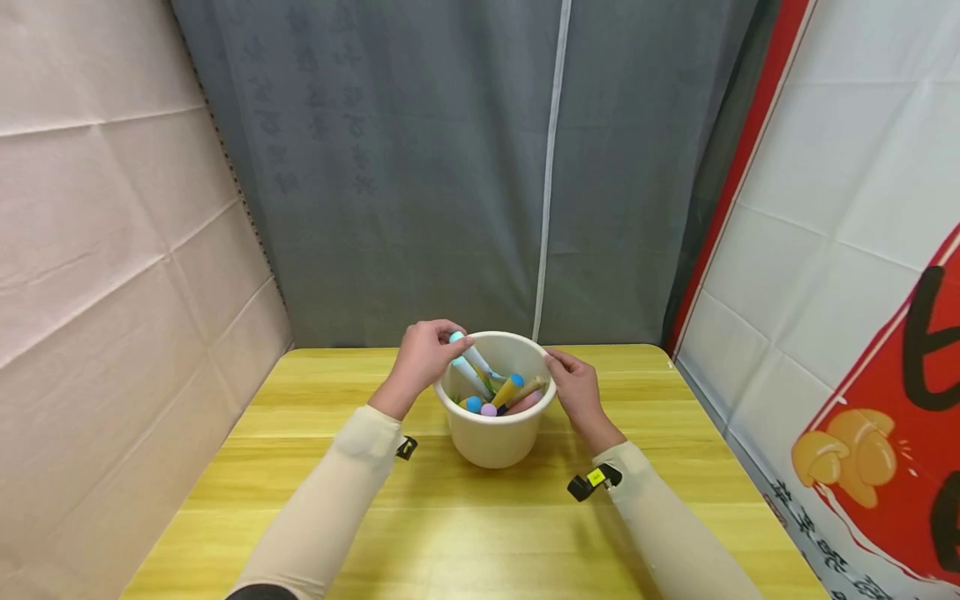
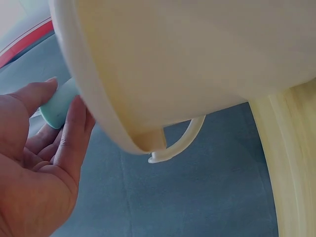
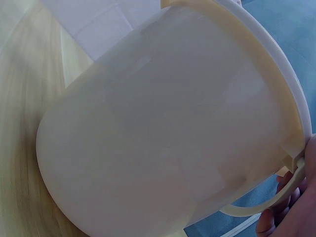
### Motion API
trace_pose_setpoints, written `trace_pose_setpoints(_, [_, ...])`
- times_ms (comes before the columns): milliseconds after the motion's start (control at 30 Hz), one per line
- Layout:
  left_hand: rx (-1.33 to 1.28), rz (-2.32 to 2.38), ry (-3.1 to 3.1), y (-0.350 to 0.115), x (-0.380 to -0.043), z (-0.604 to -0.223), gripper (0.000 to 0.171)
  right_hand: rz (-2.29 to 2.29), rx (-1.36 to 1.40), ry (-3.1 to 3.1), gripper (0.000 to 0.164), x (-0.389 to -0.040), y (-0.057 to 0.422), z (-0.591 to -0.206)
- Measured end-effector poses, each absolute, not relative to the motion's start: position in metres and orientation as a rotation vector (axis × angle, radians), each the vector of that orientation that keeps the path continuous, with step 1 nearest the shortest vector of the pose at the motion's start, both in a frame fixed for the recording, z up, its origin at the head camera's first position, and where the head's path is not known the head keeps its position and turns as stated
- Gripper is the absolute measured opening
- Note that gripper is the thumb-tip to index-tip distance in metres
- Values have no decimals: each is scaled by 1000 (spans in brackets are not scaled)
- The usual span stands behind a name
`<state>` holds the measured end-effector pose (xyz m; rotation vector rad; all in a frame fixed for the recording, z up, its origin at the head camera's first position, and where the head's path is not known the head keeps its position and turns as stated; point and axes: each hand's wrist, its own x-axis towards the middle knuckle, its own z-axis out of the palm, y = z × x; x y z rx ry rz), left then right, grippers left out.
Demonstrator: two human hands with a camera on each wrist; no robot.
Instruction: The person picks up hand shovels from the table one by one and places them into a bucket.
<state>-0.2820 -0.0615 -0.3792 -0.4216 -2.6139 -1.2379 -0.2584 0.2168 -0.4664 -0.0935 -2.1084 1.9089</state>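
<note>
A white bucket (image 1: 495,442) stands upright on the wooden table with several colourful things inside. At its left rim, my left hand (image 1: 423,354) pinches a pale-blue stick-like thing with a rounded mint end (image 2: 59,103) between thumb and fingers; its lower part reaches into the bucket, and its exact kind cannot be told. On the opposite side, my right hand (image 1: 576,387) grips the bucket's rim by the handle (image 3: 256,207). Inside lie another pale-blue stick (image 1: 471,377), a yellow cylinder with a blue end (image 1: 508,389), a lilac-ended piece (image 1: 489,410) and a pinkish one (image 1: 525,403).
The yellow wooden table (image 1: 300,467) ends at a grey curtain (image 1: 412,208) behind the bucket. Pale cloth (image 1: 112,233) hangs on the left, and a white and red printed banner (image 1: 825,275) on the right. Each wrist wears a small black camera mount (image 1: 592,482).
</note>
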Motion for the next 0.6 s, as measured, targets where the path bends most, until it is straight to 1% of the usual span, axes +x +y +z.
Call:
trace_pose_setpoints(367, [-443,-1240,-2723,-47,-287,-386,24,1906,-93,-2114,37,-259,218,-466])
trace_pose_setpoints(600, [-599,-1151,-2831,-42,-292,-393,26,1921,-94,-2110,37,-260,217,-467])
